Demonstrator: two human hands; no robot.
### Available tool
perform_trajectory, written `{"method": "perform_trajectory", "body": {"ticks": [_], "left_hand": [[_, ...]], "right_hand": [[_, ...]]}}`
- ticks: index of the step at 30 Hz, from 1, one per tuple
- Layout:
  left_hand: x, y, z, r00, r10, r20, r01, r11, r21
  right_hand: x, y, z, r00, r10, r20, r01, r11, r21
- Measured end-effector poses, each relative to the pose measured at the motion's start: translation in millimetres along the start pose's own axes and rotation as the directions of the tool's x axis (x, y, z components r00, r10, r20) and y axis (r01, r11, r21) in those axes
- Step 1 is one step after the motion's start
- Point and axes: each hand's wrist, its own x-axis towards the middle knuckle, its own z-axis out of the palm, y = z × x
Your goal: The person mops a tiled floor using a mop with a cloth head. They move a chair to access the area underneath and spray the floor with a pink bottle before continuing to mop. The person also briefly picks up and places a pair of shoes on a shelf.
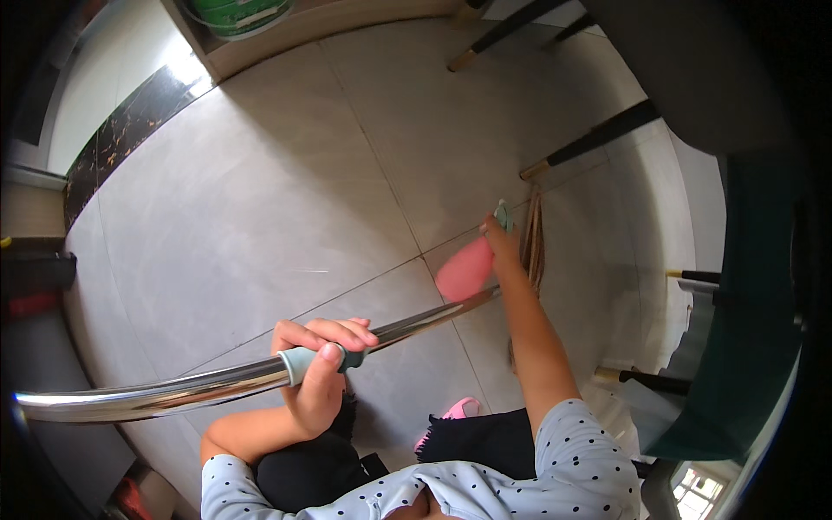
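My left hand point(316, 364) is closed around a shiny metal mop pole point(173, 390), at a pale green and dark collar. The pole runs from the far left toward the right and passes behind my right forearm. Beyond that forearm lies a brown, stringy mop head point(535, 243), partly hidden by it. With my right arm stretched forward, my right hand point(496, 236) grips what looks like a spray bottle point(464, 270). Its pink body is blurred and hangs above the pole; its green top point(503, 215) shows past my fingers.
Grey floor tiles point(286, 199) spread around me. At the right stand a dark table or chair with black, gold-tipped legs point(598, 139) and a dark green cloth-like panel point(737, 329). A green bucket point(238, 16) sits on a shelf at the upper left. A pink shoe point(464, 407) shows below me.
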Motion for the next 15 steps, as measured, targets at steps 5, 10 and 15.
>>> {"method": "perform_trajectory", "body": {"ticks": [5,10,15], "left_hand": [[-7,3,16,1.0,0.006,0.008,-0.006,0.999,0.032],[-14,0,19,0.999,-0.034,0.039,0.031,0.997,0.071],[-17,-5,18,0.996,-0.019,0.084,0.011,0.995,0.096]], "right_hand": [[29,-36,-8,0.994,0.004,-0.11,-0.001,1.0,0.025],[50,-39,-85,0.839,-0.452,-0.303,0.467,0.884,-0.023],[-61,-61,-224,0.75,-0.62,-0.229,0.601,0.784,-0.154]]}}
